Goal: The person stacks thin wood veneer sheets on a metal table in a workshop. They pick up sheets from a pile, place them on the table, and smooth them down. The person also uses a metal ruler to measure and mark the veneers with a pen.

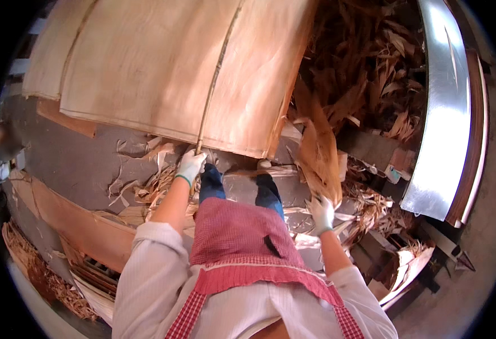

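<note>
My left hand [191,165], in a white glove with a green cuff, is closed around the near end of a thin wooden stick [218,66]. The stick lies slantwise over a stack of pale wood veneer sheets [140,68] in front of me. Off to the right, my gloved right hand [322,213] grips the near end of a long, torn strip of brown veneer [319,155]. That strip runs away from me toward a heap of scraps, where its far end blends in with other pieces.
Veneer scraps [366,73] pile up right of the stack. Beyond them runs a shiny metal panel [443,113] with a curved look. Loose shavings [157,183] litter the floor by my feet, and more veneer sheets [84,212] lie at the left. A blurred person [6,141] is at the far left.
</note>
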A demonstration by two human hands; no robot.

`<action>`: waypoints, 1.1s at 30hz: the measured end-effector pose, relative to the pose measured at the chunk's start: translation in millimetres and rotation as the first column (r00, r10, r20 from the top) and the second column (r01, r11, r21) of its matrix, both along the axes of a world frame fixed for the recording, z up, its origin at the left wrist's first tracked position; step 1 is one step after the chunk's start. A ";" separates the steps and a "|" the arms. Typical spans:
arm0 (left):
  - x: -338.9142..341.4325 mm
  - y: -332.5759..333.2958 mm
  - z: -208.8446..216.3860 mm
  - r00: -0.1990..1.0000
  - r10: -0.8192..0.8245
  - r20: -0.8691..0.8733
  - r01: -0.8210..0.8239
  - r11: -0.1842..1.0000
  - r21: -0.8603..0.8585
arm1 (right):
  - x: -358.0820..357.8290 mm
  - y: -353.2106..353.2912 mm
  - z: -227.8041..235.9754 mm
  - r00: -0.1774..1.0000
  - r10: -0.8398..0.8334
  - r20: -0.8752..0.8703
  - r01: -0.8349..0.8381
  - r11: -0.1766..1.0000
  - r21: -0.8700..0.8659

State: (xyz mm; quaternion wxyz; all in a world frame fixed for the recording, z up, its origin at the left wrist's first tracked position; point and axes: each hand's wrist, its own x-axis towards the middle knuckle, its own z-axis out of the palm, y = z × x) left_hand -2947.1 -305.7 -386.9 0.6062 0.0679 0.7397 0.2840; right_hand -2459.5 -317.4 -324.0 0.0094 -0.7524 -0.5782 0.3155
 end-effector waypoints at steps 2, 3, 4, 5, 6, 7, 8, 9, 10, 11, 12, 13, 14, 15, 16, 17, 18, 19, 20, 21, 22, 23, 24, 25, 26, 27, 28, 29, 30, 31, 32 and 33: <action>-10.8 -4.2 -11.4 0.998 0.005 0.067 -0.002 0.999 -0.042 | -79.5 25.3 -43.4 0.995 -0.034 -0.094 0.034 0.999 -0.005; -15.2 -6.4 -13.4 0.996 0.010 0.093 -0.008 1.000 -0.018 | -114.2 41.2 -62.7 0.993 -0.061 -0.104 0.059 0.998 -0.023; -18.7 -8.9 -17.0 0.988 0.008 0.156 -0.011 1.000 0.018 | -141.2 55.4 -92.1 0.996 -0.076 -0.043 0.073 0.995 -0.068; -21.3 -11.7 -19.0 0.978 0.020 0.210 -0.040 0.995 0.093 | -162.3 69.2 -112.9 0.998 -0.058 -0.021 0.056 0.996 -0.071; -24.1 -15.4 -19.5 0.983 -0.004 0.181 0.000 1.000 0.025 | -182.8 82.1 -130.9 0.994 -0.107 -0.001 0.107 0.990 -0.089; -24.9 -18.5 -23.3 0.989 -0.025 0.145 0.029 0.999 -0.022 | -197.0 93.9 -157.1 0.984 -0.171 0.055 0.177 0.977 -0.120; -26.4 -22.5 -23.7 0.988 -0.018 0.151 0.034 0.994 -0.103 | -208.5 100.7 -169.9 0.973 -0.219 0.070 0.225 0.969 -0.101; -26.3 -26.1 -27.2 0.990 -0.055 0.131 0.074 0.988 -0.137 | -217.1 107.6 -182.7 0.968 -0.239 0.078 0.246 0.964 -0.102; -26.2 -29.8 -29.4 0.986 -0.033 0.161 0.039 0.999 -0.031 | -222.0 111.1 -191.1 0.980 -0.172 0.101 0.178 0.982 -0.062; -25.1 -33.8 -32.5 0.982 -0.005 0.187 0.005 1.000 0.002 | -225.1 113.4 -195.1 0.983 -0.118 0.139 0.127 0.990 -0.053; -23.9 -38.1 -34.6 0.988 0.012 0.155 -0.011 1.000 -0.008 | -226.3 114.0 -194.9 0.980 -0.086 0.179 0.090 0.996 -0.015; -22.5 -42.4 -35.9 0.996 0.011 0.089 -0.011 1.000 0.008 | -226.6 114.6 -189.5 0.975 -0.086 0.205 0.094 0.995 -0.032; -20.5 -46.8 -37.0 0.999 0.008 0.036 -0.009 1.000 0.027 | -225.9 114.7 -181.1 0.976 -0.158 0.149 0.156 0.987 0.027; -19.3 -50.8 -36.6 0.999 0.018 -0.033 -0.015 0.996 0.088 | -225.6 115.9 -168.9 0.962 -0.245 0.124 0.240 0.969 0.054; -16.7 -55.1 -36.1 0.956 -0.092 -0.279 0.154 0.966 0.209 | -224.3 116.7 -154.0 0.962 -0.271 -0.016 0.272 0.959 0.082; -16.0 -58.6 -34.4 0.935 -0.154 -0.320 0.198 0.974 0.111 | -229.1 117.4 -137.1 0.978 -0.203 -0.053 0.210 0.939 0.273; -13.9 -61.7 -32.4 0.908 -0.201 -0.368 0.250 0.964 0.089 | -233.0 121.1 -119.1 0.955 -0.243 -0.168 0.271 0.947 0.172; -13.9 -63.4 -30.9 0.895 -0.243 -0.374 0.284 0.957 0.058 | -239.3 125.9 -102.7 0.911 -0.331 -0.246 0.350 0.936 0.034; -12.7 -63.5 -29.8 0.783 -0.194 -0.591 0.361 0.915 0.179 | -250.4 126.2 -82.1 0.843 -0.371 -0.389 0.371 0.925 -0.079; -14.0 -62.5 -30.1 0.742 -0.110 -0.661 0.391 0.873 0.293 | -267.0 123.8 -65.0 0.748 -0.431 -0.505 0.385 0.901 -0.198; -15.0 -59.6 -32.3 0.631 -0.149 -0.762 0.478 0.848 0.230 | -287.2 127.2 -52.6 0.879 -0.191 -0.437 0.174 0.982 -0.079; -18.4 -56.3 -35.8 0.579 -0.186 -0.794 0.507 0.845 0.172 | -319.5 128.3 -44.9 0.889 -0.044 -0.457 0.074 0.996 0.048; -22.8 -52.6 -41.2 0.787 -0.173 -0.592 0.358 0.910 0.210 | -348.2 130.9 -37.7 0.903 0.091 -0.420 -0.091 0.996 0.021; -28.9 -47.5 -48.7 0.934 -0.156 -0.320 0.200 0.974 0.110 | -379.5 133.8 -33.1 0.870 0.130 -0.476 -0.190 0.979 -0.079; -36.2 -42.5 -59.5 0.968 -0.098 -0.229 0.127 0.985 0.116 | -410.4 135.3 -32.8 0.813 0.186 -0.552 -0.259 0.964 -0.056; -46.0 -40.3 -66.9 0.996 -0.047 -0.079 0.054 0.994 0.092 | -446.2 142.2 -34.7 0.740 0.197 -0.643 -0.298 0.953 -0.051; -53.5 -41.3 -75.7 0.951 -0.141 -0.277 0.212 0.946 0.247 | -475.8 145.6 -40.0 0.687 0.160 -0.709 -0.302 0.950 -0.078; -67.0 -38.1 -86.2 0.814 -0.297 -0.500 0.424 0.891 0.161 | -522.8 156.7 -52.5 0.722 0.419 -0.550 -0.469 0.881 0.056; -72.8 -41.9 -92.5 0.797 -0.360 -0.485 0.454 0.886 0.089 | -545.6 160.2 -59.5 0.739 0.398 -0.544 -0.516 0.853 -0.076; -81.6 -43.1 -97.9 0.785 -0.430 -0.446 0.480 0.877 -0.001 | -563.4 160.0 -65.7 0.735 0.459 -0.498 -0.545 0.838 -0.032; -83.6 -45.6 -101.9 0.804 -0.428 -0.412 0.460 0.888 -0.024 | -578.3 159.3 -74.2 0.742 0.497 -0.451 -0.563 0.826 -0.016; -85.0 -46.5 -102.8 0.774 -0.466 -0.429 0.498 0.866 -0.041 | -590.4 160.6 -80.9 0.756 0.525 -0.391 -0.589 0.806 -0.056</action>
